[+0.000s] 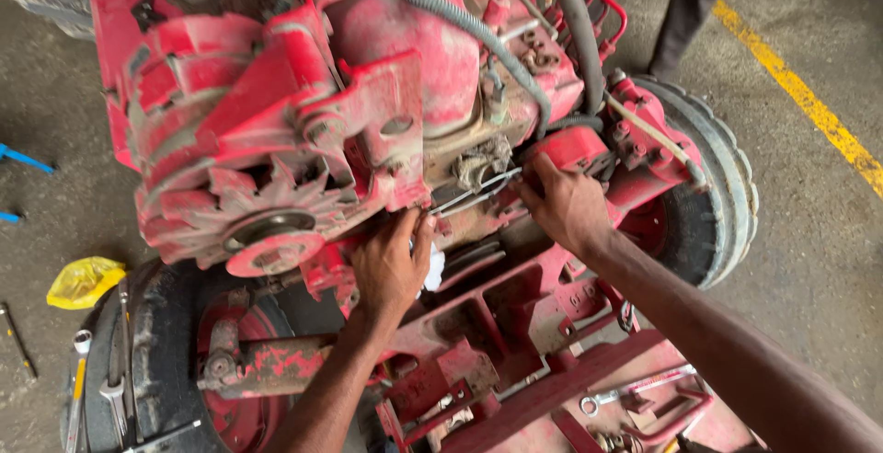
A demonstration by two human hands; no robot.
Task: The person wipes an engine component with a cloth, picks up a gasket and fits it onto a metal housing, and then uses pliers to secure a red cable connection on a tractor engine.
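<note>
Down on the concrete floor: a red engine machine [368, 94], greasy and paint-chipped, fills most of the view, with a rubber wheel [727, 177] on one side and another wheel [166, 343] nearer me.
Left hand: the left hand [391, 264] reaches up under the finned red pulley housing [267, 205], fingers curled against the engine's underside; something white [432, 269] shows just beside the thumb, and I cannot tell whether the hand grips it.
Right hand: the right hand [566, 205] presses against the engine's side, fingers bent around a thin metal wire [478, 191] that runs toward the left hand.
Hoses: a grey ribbed hose [478, 39] and a thicker dark hose [579, 21] curve over the top.
Frame below: red frame [515, 343] with open cavities, a spanner [635, 389] lying on it.
Floor bits: a yellow bag [83, 280], spanners [97, 389] on the near wheel, a yellow painted line [800, 94].
Bystander: someone's dark trouser legs [685, 2] stand at the top.
</note>
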